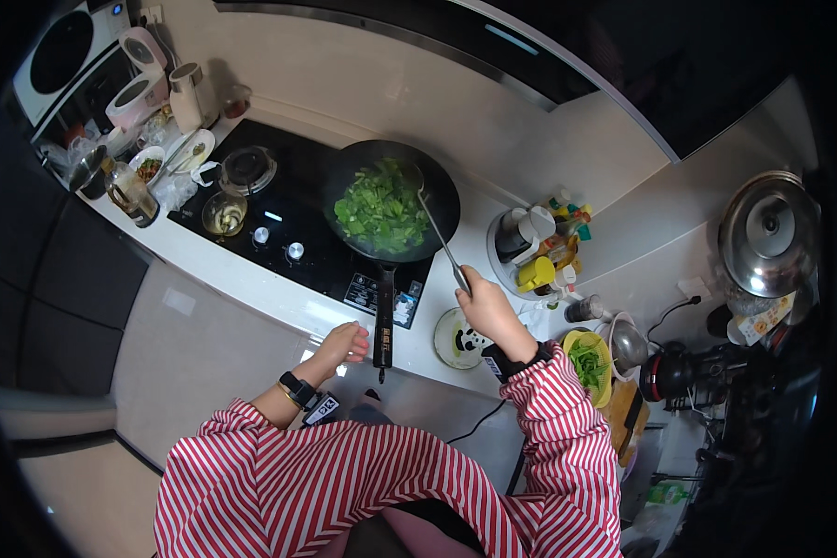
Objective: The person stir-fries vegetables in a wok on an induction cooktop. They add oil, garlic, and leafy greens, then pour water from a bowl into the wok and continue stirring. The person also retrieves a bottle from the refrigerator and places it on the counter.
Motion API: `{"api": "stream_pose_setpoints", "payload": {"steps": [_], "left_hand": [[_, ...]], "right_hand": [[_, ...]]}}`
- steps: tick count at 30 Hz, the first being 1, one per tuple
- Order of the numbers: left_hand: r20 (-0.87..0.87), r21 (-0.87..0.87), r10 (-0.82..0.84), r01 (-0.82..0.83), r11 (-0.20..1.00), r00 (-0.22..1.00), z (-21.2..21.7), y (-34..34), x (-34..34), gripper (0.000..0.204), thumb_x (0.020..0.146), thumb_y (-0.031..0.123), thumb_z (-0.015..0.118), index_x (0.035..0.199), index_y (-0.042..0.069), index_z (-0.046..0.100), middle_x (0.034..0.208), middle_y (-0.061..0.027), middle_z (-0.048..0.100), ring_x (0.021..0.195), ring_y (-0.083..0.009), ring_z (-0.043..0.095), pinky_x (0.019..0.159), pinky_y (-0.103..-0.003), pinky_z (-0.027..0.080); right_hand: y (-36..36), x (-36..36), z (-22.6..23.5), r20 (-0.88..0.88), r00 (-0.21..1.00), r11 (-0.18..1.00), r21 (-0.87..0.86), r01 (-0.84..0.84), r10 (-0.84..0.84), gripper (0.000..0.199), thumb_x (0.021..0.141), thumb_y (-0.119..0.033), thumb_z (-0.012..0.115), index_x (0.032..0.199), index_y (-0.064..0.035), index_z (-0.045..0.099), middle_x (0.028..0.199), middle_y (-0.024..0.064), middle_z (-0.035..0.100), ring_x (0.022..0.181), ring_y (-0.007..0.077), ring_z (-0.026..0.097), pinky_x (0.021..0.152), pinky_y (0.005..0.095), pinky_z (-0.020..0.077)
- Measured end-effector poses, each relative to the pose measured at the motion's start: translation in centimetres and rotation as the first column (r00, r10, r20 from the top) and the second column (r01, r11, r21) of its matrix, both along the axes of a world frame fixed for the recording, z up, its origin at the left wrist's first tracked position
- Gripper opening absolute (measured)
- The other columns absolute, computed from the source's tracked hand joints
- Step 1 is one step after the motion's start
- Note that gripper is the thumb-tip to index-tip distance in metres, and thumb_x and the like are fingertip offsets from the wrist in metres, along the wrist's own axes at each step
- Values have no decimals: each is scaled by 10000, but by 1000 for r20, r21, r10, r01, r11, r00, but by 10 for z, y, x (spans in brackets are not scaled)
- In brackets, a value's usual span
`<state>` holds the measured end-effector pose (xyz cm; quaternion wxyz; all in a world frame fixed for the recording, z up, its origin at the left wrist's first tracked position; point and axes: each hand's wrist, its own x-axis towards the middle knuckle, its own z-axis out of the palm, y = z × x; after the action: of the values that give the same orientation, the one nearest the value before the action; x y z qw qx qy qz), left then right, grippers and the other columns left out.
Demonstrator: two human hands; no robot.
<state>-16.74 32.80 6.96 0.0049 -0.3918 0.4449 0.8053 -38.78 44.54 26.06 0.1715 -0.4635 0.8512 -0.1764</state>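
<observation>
A black wok (442,200) full of chopped green vegetables (379,212) sits on the black cooktop (293,219). My right hand (489,312) grips the long metal handle of a spatula (435,228) whose blade reaches into the greens. My left hand (342,343) rests on the white counter edge just left of the wok's black handle (383,321), fingers loosely curled, touching nothing else that I can make out. Both wrists wear dark bands and red-and-white striped sleeves.
A small patterned plate (458,339) lies by my right hand. A round rack of condiment bottles (539,246) stands to the right, a yellow bowl of greens (588,365) beyond it. A glass bowl (223,214), second burner (247,167) and dishes crowd the left.
</observation>
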Motion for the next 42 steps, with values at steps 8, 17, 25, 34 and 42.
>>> {"api": "stream_pose_setpoints", "payload": {"steps": [8,17,25,34,42], "left_hand": [[-101,105,5,5,994,995,-21,57,-30,344,964,331,448,1060,16,547,817,-53,617,754,-138,619,664,-249,519],[-78,-155,398,-406,901,914,-41,13,-29,193,953,151,426,992,29,571,752,-16,580,634,-105,541,605,-227,479],[-8,12,-30,30,999,1000,-65,66,-59,338,949,240,528,1193,15,467,937,-100,613,790,-164,628,717,-271,544],[-53,58,-83,86,995,995,-67,126,-135,576,937,168,496,1431,58,221,1157,-150,516,975,-171,576,789,-265,518],[-195,12,-47,50,999,980,-64,131,-141,522,878,-5,377,1392,52,308,1232,-122,504,1077,-189,557,857,-296,514]], "right_hand": [[27,-12,-12,175,970,986,-43,-162,167,438,851,-117,566,1245,44,462,883,299,617,839,449,600,747,455,478],[45,-33,-33,346,932,992,-28,127,-110,381,862,-119,575,1202,41,513,771,159,633,594,210,604,553,297,471],[64,-31,-24,768,625,936,-100,337,-143,239,895,-72,550,1106,1,464,648,-21,500,443,49,427,394,203,325],[83,-27,-14,813,551,929,-38,368,-185,238,906,-53,526,1128,-4,455,665,-2,512,414,55,404,373,196,303],[83,-31,-14,746,638,942,-42,332,-191,283,907,-79,535,1166,3,456,681,-11,528,464,55,441,414,202,337]]}}
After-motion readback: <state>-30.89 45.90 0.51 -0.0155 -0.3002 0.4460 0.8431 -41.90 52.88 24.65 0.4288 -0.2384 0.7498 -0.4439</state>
